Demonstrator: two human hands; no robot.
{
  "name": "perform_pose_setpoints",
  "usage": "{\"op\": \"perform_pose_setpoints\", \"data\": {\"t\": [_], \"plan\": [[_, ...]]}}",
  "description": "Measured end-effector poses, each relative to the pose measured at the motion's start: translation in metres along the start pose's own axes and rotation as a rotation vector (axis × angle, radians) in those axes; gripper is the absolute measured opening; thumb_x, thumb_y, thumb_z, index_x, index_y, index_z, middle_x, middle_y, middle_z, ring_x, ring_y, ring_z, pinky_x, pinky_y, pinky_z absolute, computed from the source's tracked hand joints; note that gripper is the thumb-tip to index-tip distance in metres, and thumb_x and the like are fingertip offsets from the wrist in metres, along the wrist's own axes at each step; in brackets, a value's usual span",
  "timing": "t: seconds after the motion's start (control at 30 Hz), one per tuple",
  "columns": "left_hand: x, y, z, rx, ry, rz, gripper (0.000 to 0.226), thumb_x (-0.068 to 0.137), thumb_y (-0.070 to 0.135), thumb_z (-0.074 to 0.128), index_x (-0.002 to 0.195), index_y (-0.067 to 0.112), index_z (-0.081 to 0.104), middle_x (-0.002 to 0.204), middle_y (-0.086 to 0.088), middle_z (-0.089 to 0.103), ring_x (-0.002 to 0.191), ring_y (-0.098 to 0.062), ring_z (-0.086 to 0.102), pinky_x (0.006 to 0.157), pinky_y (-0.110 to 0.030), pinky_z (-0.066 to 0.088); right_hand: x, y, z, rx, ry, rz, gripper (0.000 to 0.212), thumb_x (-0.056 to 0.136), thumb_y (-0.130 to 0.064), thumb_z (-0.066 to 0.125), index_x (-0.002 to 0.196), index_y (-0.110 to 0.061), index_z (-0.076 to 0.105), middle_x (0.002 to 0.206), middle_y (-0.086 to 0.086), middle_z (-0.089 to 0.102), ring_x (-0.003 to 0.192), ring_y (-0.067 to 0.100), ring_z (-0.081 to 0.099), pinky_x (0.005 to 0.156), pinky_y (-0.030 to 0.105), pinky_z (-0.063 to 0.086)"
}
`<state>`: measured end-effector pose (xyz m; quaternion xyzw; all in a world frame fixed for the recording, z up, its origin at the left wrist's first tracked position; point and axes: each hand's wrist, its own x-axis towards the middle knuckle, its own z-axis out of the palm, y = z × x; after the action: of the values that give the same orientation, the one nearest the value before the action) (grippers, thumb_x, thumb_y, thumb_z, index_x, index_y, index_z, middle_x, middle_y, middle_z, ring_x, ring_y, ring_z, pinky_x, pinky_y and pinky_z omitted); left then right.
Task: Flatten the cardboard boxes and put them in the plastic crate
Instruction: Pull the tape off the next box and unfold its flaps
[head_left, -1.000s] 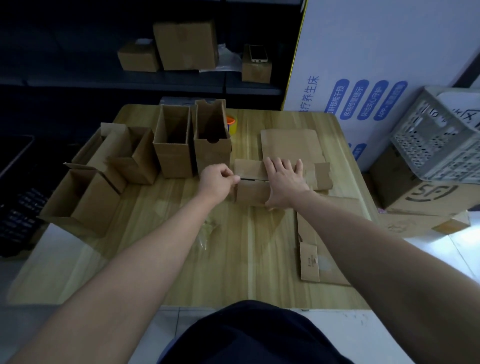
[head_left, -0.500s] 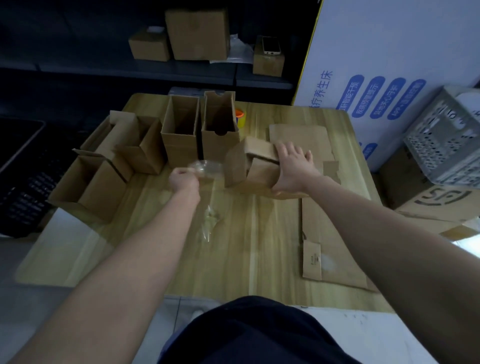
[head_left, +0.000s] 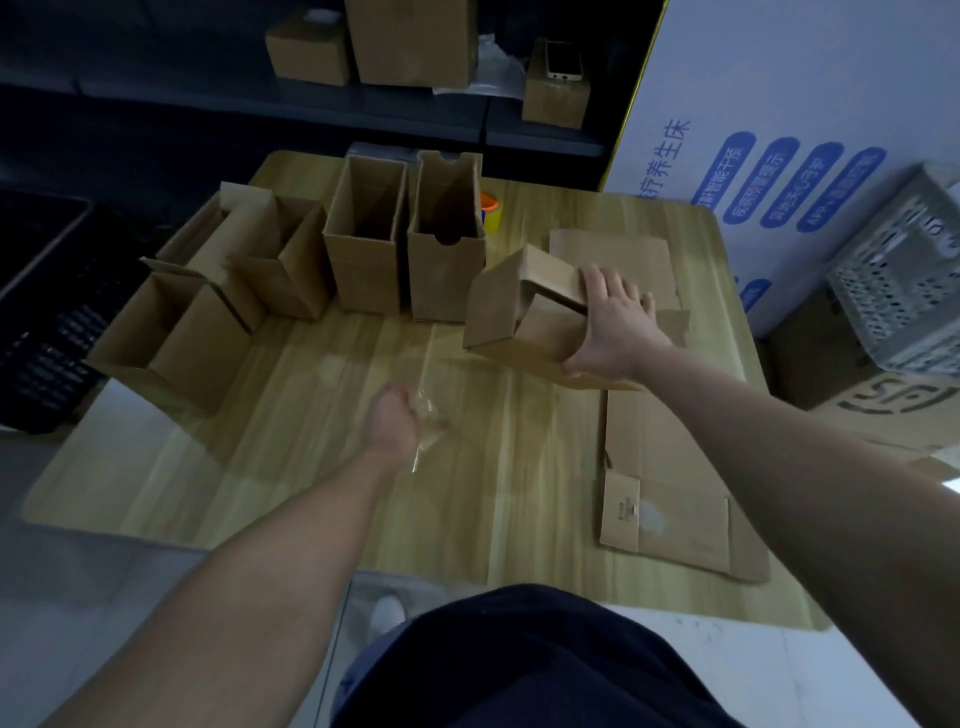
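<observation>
A small cardboard box (head_left: 519, 322) with its flaps sprung open sits on the wooden table (head_left: 291, 467), right of centre. My right hand (head_left: 615, 327) grips its right end, fingers over the top flap and thumb under the side. My left hand (head_left: 395, 423) is near the table's middle, fingers curled round a strip of clear tape (head_left: 428, 426). Flattened cardboard lies behind the box (head_left: 613, 254) and at the front right (head_left: 675, 493). The grey plastic crate (head_left: 904, 291) stands tilted at the far right, off the table.
Two tall open boxes (head_left: 363, 249) (head_left: 447, 244) stand at the back of the table, with several more open boxes (head_left: 218, 301) to their left. An orange tape roll (head_left: 491, 210) sits behind them. Shelves with boxes lie beyond; a printed carton (head_left: 893, 400) is under the crate.
My left hand peeled clear tape off the small box and drew back toward me with it. The box's flaps sprang open and my right hand shifted from pressing it flat to gripping its end.
</observation>
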<state>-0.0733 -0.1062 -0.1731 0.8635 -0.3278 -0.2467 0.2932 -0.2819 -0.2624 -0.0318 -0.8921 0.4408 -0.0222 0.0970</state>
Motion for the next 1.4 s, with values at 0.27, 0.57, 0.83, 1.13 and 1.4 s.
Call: {"op": "perform_pose_setpoints", "data": {"t": [0.27, 0.57, 0.83, 1.13, 1.4], "plan": [[0.01, -0.02, 0.012, 0.447, -0.209, 0.034, 0.03, 0.087, 0.033, 0.056, 0.114, 0.023, 0.059, 0.12, -0.009, 0.052, 0.112, -0.029, 0.038, 0.095, -0.037, 0.042, -0.001, 0.0, 0.003, -0.012, -0.044, -0.051, 0.118, 0.052, -0.042, 0.082, 0.145, -0.02, 0.012, 0.138, 0.008, 0.032, 0.129, 0.032, 0.03, 0.113, 0.057, 0.017], [0.0, -0.003, 0.002, 0.397, -0.462, -0.113, 0.088, 0.071, 0.052, 0.068, 0.144, 0.028, 0.026, 0.151, -0.013, 0.013, 0.138, -0.039, 0.014, 0.107, -0.049, 0.026, 0.004, -0.016, 0.011, -0.01, -0.095, -0.105, 0.118, 0.053, -0.042, 0.082, 0.145, -0.02, 0.012, 0.14, 0.006, 0.03, 0.131, 0.032, 0.028, 0.114, 0.056, 0.014], [0.015, -0.015, -0.02, -0.159, -0.102, -0.199, 0.033, 0.086, 0.005, 0.061, 0.117, 0.0, 0.052, 0.11, -0.021, 0.06, 0.099, -0.031, 0.057, 0.078, -0.03, 0.043, 0.007, -0.039, 0.018, -0.072, -0.127, -0.163, 0.116, 0.053, -0.046, 0.08, 0.144, -0.02, 0.012, 0.143, 0.006, 0.029, 0.133, 0.031, 0.026, 0.114, 0.056, 0.013], [0.02, -0.008, -0.025, -0.326, -0.023, -0.286, 0.043, 0.074, 0.002, 0.072, 0.106, 0.016, 0.049, 0.097, -0.007, 0.055, 0.09, -0.024, 0.056, 0.085, -0.031, 0.048, 0.005, -0.055, 0.021, -0.134, -0.146, -0.168, 0.116, 0.056, -0.045, 0.079, 0.146, -0.02, 0.01, 0.144, 0.005, 0.028, 0.135, 0.031, 0.025, 0.114, 0.058, 0.011], [0.014, -0.014, -0.033, -0.263, -0.116, -0.165, 0.081, 0.076, -0.001, 0.069, 0.134, 0.023, 0.018, 0.111, -0.01, 0.055, 0.084, -0.019, 0.054, 0.074, -0.025, 0.043, -0.001, -0.061, 0.02, -0.132, -0.141, -0.127, 0.115, 0.058, -0.044, 0.08, 0.146, -0.018, 0.011, 0.145, 0.005, 0.028, 0.136, 0.031, 0.023, 0.114, 0.058, 0.011]]}}
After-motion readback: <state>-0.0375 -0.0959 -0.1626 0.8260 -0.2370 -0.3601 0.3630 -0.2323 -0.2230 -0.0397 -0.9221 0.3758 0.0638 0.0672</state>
